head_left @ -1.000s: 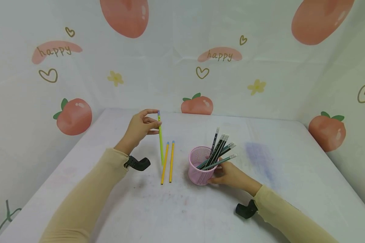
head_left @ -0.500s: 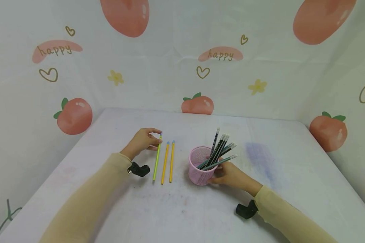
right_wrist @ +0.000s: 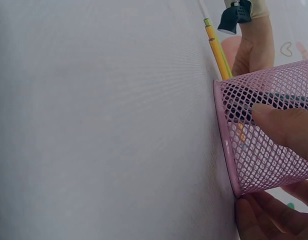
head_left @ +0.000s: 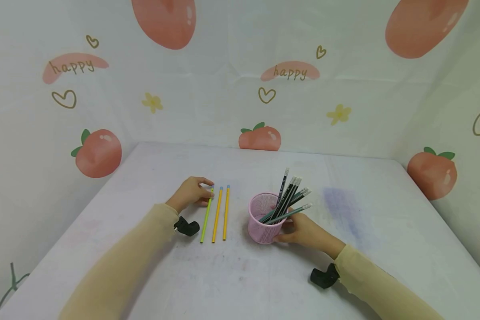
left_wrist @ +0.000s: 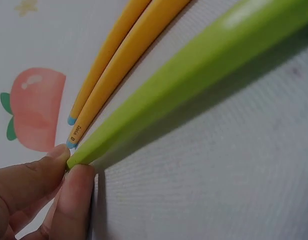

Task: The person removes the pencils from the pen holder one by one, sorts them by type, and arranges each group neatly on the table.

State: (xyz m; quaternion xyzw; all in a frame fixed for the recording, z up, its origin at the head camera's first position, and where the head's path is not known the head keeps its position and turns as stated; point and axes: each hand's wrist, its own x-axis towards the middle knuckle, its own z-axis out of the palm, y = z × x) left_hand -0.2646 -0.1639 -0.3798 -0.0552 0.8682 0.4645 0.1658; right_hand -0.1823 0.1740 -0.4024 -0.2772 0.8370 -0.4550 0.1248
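My left hand pinches the blue-tipped far end of a green pencil between thumb and finger. That pencil lies along the table, left of two yellow pencils that are nearly parallel to it. In the left wrist view, the green pencil runs large across the frame and the fingertips meet at its far end. My right hand grips the right side of a pink mesh pencil cup, thumb against the mesh in the right wrist view. Several black and dark green pencils lean to the right inside the cup.
A white cloth covers the table, with a faint purple stain to the right of the cup. Behind it hangs a white backdrop printed with peaches, hearts and flowers. A black camera mount sits at each wrist.
My left hand has come down and nearer with the green pencil. The pencil went from raised and upright to lying left of the yellow ones. The right hand and cup have stayed still.
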